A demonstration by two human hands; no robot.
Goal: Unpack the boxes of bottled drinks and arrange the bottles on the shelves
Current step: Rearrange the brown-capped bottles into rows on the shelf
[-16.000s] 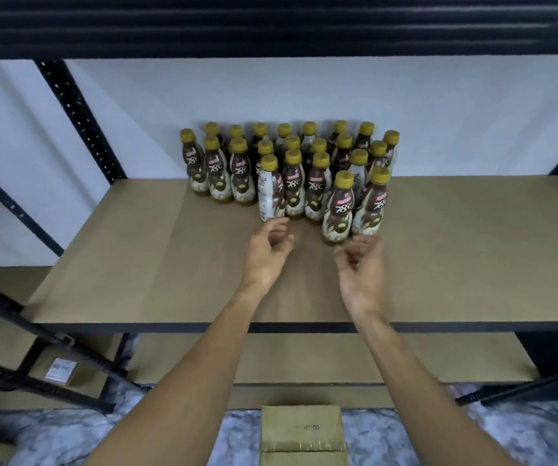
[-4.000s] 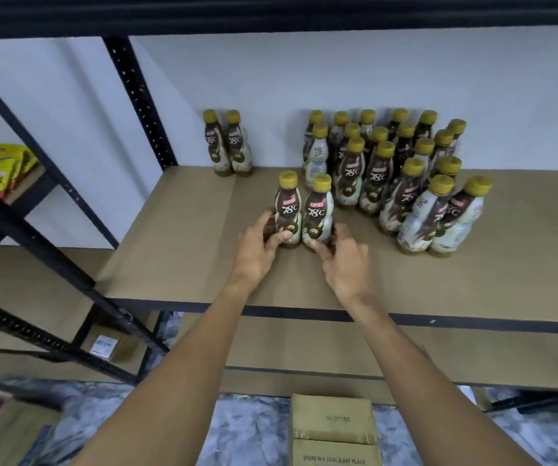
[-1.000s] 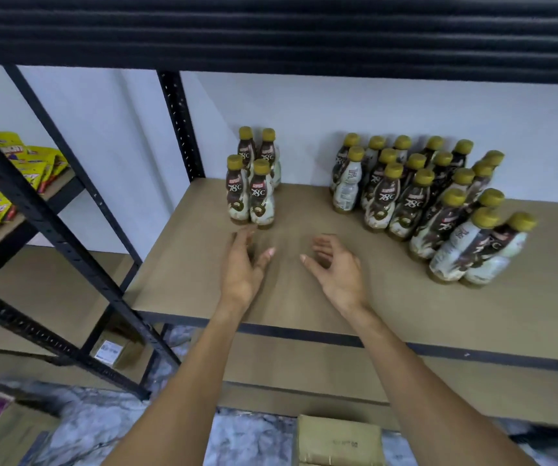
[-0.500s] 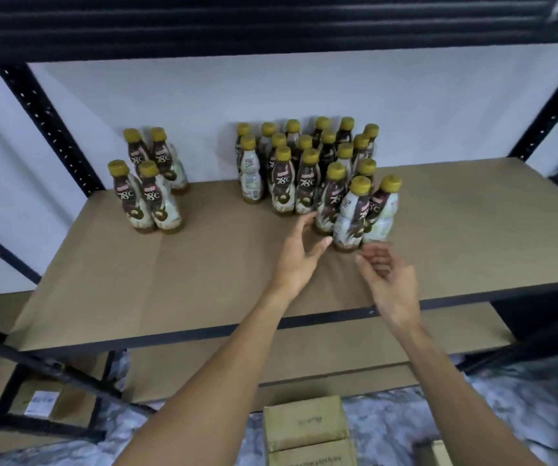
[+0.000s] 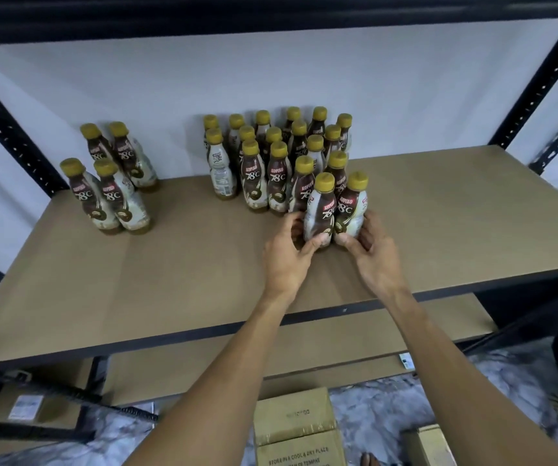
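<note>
Together both forearms stretch forward over the front edge of the shelf (image 5: 203, 264), palms turned toward each other. Between the hands, two bottles stand upright and touching at the near side of the big cluster (image 5: 270, 156). The left hand (image 5: 286, 250) curls fingers and thumb round the base of the left front bottle (image 5: 321, 210); the right hand (image 5: 373, 252) grips the right front bottle (image 5: 351, 206) likewise. A group of four bottles (image 5: 109, 183) stands well apart, leftward.

Brown shelf (image 5: 203, 280) carries two groups of bottles (image 5: 279, 156).
</note>
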